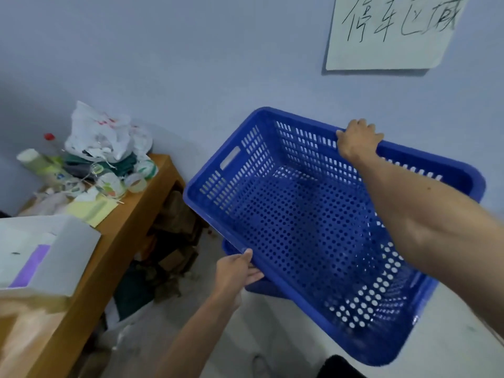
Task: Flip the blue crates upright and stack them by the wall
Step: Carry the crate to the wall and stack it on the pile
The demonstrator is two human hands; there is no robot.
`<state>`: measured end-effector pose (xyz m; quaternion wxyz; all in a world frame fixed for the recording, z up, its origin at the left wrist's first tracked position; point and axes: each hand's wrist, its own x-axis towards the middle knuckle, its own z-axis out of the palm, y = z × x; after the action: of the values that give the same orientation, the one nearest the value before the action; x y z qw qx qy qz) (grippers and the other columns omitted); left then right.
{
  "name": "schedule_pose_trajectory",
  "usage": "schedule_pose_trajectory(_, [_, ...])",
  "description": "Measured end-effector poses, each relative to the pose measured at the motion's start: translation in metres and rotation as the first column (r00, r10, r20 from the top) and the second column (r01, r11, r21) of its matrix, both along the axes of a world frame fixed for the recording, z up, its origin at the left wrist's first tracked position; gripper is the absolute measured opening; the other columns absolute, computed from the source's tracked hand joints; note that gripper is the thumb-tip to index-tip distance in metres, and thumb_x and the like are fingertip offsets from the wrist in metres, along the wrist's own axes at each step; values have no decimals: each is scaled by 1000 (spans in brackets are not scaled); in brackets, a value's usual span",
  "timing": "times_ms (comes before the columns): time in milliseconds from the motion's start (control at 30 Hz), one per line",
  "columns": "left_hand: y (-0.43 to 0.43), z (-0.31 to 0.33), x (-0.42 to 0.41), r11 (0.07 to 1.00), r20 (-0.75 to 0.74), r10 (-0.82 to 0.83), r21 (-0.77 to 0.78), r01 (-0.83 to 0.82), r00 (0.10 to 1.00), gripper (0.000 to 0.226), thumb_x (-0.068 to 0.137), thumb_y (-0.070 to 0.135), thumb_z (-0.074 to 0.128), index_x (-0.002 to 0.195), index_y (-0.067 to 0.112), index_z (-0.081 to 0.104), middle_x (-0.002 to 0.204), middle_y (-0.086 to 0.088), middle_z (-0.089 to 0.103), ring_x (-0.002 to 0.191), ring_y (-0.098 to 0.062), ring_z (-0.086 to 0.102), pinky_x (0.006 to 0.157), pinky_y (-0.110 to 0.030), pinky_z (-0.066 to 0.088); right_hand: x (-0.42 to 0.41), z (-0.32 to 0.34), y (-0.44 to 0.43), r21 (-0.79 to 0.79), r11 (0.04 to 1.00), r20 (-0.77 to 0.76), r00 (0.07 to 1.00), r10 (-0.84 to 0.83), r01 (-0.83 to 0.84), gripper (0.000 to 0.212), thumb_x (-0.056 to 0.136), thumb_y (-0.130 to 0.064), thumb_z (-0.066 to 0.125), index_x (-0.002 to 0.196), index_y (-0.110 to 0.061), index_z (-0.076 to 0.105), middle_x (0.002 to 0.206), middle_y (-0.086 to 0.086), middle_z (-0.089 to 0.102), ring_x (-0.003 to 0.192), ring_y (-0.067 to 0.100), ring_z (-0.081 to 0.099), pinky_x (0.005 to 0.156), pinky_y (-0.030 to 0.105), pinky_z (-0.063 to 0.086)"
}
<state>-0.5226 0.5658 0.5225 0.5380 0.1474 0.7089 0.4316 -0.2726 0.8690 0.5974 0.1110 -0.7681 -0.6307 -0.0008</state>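
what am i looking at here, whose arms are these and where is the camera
No machine here: a person wears a camera on the head, looking forward and down, so these are their own arms. The left hand grips the near rim of a blue crate, the right hand its far rim; it is lifted, tilted, open side toward the camera. A second blue crate shows underneath. Left, a wooden table holds plastic bags. A paper sign hangs on the wall.

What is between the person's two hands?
In the head view, the blue crate lies there: the left hand grips its near rim, the right hand grips its far rim, and its perforated bottom spans the gap.
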Motion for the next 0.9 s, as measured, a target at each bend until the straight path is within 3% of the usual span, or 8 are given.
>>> schedule_pose_trajectory(167, [2, -3, 24, 997, 276, -48, -43, 63, 960, 30, 86, 24, 74, 98, -1, 61, 80, -18, 76, 79, -32, 75, 58, -30, 60, 2, -3, 36, 32, 997, 3, 997, 71, -71, 56, 101, -51, 38, 127, -4, 54, 128, 16, 55, 116, 39, 51, 95, 52, 39])
schedule_pose_trajectory(300, [7, -3, 53, 986, 461, -77, -94, 135, 884, 49, 79, 25, 81, 109, -3, 54, 94, -27, 73, 89, -39, 73, 64, -36, 61, -5, -7, 60, -36, 984, 32, 984, 173, -172, 56, 101, -51, 40, 128, -4, 54, 129, 17, 55, 115, 39, 53, 96, 50, 42])
schedule_pose_trajectory(400, [17, 3, 80, 985, 522, -27, -131, 112, 852, 37, 89, 17, 72, 108, -8, 53, 85, -27, 74, 91, -42, 72, 72, -38, 60, -13, -9, 78, -53, 970, 27, 971, 238, -237, 53, 100, -48, 43, 129, -4, 53, 130, 17, 55, 116, 38, 53, 97, 49, 43])
schedule_pose_trajectory(467, [24, 3, 97, 992, 454, -12, -108, 69, 891, 32, 93, 18, 65, 108, -10, 57, 80, -20, 75, 88, -35, 73, 74, -36, 59, -17, -9, 92, -90, 954, 24, 957, 289, -286, 50, 100, -43, 45, 131, -4, 51, 132, 17, 52, 118, 38, 51, 98, 50, 43])
schedule_pose_trajectory(600, [40, 4, 113, 989, 382, 1, -137, 56, 924, 33, 89, 25, 71, 99, -7, 64, 87, -21, 76, 82, -30, 76, 70, -34, 62, -28, -12, 116, -188, 920, 20, 935, 353, -344, 48, 98, -34, 49, 137, -6, 47, 137, 17, 47, 123, 39, 46, 100, 50, 40])
schedule_pose_trajectory(900, [61, 0, 104, 997, 327, 51, -73, -29, 944, 35, 86, 31, 74, 94, -3, 71, 88, -24, 75, 82, -33, 75, 67, -34, 61, -25, -34, 148, -244, 903, -42, 935, 353, -352, 48, 94, -29, 48, 137, -7, 46, 137, 18, 47, 123, 38, 47, 102, 50, 38])
